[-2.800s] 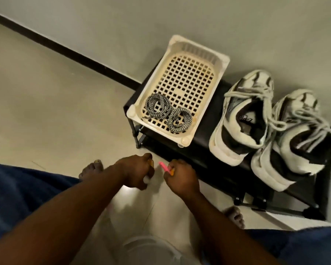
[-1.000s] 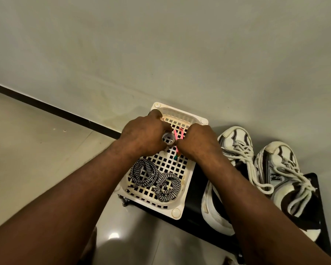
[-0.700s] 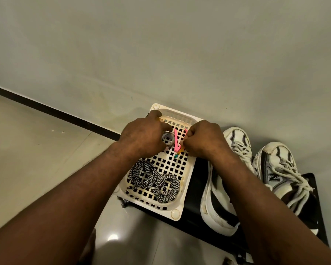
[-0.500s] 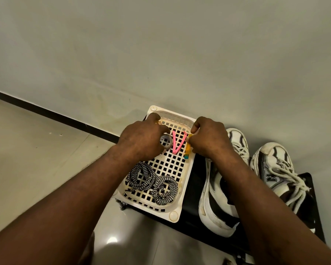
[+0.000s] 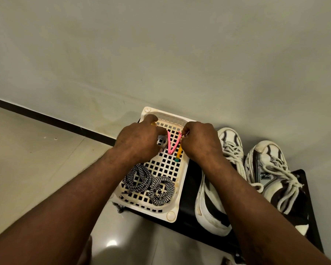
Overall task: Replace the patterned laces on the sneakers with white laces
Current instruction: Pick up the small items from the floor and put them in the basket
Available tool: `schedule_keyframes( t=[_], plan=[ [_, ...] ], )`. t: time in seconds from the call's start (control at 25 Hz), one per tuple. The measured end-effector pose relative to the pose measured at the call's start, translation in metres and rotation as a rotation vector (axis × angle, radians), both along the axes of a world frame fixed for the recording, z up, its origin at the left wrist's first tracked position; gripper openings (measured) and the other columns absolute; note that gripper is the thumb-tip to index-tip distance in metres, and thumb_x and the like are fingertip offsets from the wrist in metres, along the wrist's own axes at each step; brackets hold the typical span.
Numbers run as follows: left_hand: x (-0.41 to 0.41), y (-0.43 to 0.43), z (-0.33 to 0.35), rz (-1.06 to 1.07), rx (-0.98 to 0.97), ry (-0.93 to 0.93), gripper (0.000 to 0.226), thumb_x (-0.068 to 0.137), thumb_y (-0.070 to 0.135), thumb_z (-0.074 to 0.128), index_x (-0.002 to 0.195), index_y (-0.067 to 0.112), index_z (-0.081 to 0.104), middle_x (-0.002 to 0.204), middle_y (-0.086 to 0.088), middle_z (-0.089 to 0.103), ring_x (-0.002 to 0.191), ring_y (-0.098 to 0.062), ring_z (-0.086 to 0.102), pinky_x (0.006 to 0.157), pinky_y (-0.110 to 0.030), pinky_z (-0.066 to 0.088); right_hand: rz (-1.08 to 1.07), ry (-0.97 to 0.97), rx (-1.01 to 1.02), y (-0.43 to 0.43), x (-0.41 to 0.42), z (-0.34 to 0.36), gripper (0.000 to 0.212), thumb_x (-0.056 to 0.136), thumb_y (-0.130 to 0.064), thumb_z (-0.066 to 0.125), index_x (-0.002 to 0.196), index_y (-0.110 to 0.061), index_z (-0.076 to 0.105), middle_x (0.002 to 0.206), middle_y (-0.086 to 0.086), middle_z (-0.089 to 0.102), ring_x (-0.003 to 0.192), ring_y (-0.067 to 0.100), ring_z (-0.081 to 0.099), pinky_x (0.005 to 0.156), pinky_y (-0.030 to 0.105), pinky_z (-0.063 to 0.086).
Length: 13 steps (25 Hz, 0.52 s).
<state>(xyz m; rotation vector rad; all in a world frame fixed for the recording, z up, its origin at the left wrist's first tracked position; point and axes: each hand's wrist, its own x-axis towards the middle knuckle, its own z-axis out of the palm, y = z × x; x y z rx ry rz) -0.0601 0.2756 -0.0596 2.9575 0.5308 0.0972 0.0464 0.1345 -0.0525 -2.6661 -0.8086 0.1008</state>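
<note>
Head view. The left hand (image 5: 139, 140) and right hand (image 5: 199, 142) hover side by side, apart, over the far end of a cream basket (image 5: 182, 180) on a black shoe rack (image 5: 191, 182). The left hand curls around a small grey roll (image 5: 162, 140); the right hand pinches one end of a bent pink strip (image 5: 172, 146), with an orange stick (image 5: 179, 153) just below its fingers. The patterned laces (image 5: 138, 178), two coils, lie in the basket's near end, below both hands and untouched. The sneakers (image 5: 269, 159), threaded with white laces (image 5: 287, 180), stand right of the basket, beside the right forearm.
</note>
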Motion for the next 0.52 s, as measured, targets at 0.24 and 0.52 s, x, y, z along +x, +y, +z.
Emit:
schedule_keyframes(
  t=[0.24,0.52],
  plan=[
    [0.0,-0.001,-0.002,0.004,0.032,-0.008,0.063,0.087,0.047,0.076,0.145,0.042,0.052,0.165,0.004,0.029,0.114,-0.029,0.066,0.08,-0.039,0.056,0.013,0.027,0.013,-0.005,0.006,0.012,0.017,0.086,-0.025,0.078,0.103,-0.027,0.074,0.102,0.0,0.069,0.09,0.02,0.064,0.073,0.03,0.051],
    [0.001,-0.001,0.004,0.015,0.046,0.005,0.061,0.088,0.044,0.077,0.144,0.039,0.055,0.157,0.004,0.038,0.111,-0.026,0.065,0.078,-0.037,0.053,0.241,0.065,-0.285,-0.01,-0.005,0.018,0.065,0.069,-0.051,0.091,0.118,-0.029,0.055,0.104,-0.003,0.065,0.095,0.022,0.062,0.072,0.034,0.05]
  ],
)
